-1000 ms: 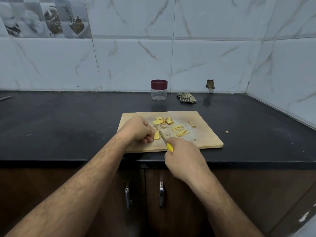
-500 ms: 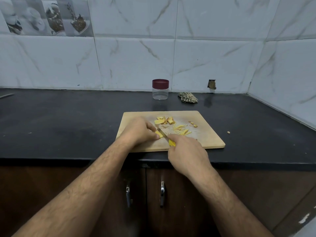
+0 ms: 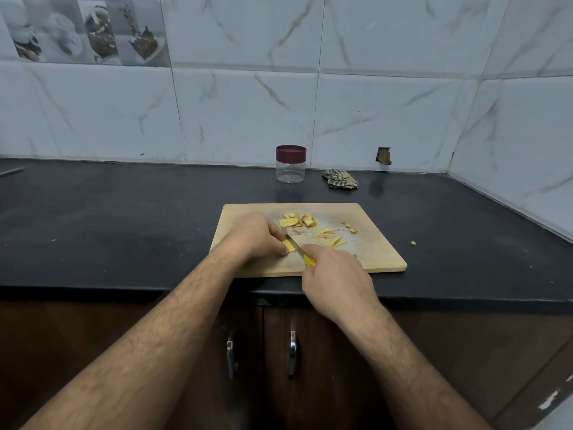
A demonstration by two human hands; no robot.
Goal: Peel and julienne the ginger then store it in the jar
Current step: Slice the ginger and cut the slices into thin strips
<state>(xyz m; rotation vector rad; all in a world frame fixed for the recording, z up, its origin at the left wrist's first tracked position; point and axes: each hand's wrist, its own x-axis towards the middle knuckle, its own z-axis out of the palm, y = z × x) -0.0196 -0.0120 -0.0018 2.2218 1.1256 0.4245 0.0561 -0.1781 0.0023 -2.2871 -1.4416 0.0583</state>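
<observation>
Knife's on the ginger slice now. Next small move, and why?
Probably press the knife down through the ginger slice that the left hand pins on the cutting board: the blade lies across it, the right hand grips the handle, few strips cut.

I'm looking down at a black stone counter (image 3: 124, 228) that runs along the tiled wall into the right back corner. A wooden cutting board (image 3: 376, 252) lies flat near its front edge, and a clear jar with a maroon lid (image 3: 290, 164) stands upright at the back edge with a crumpled checked cloth (image 3: 340, 179) just beside it on the right. A small ginger scrap (image 3: 412, 243) lies on the counter, right of the board.
</observation>
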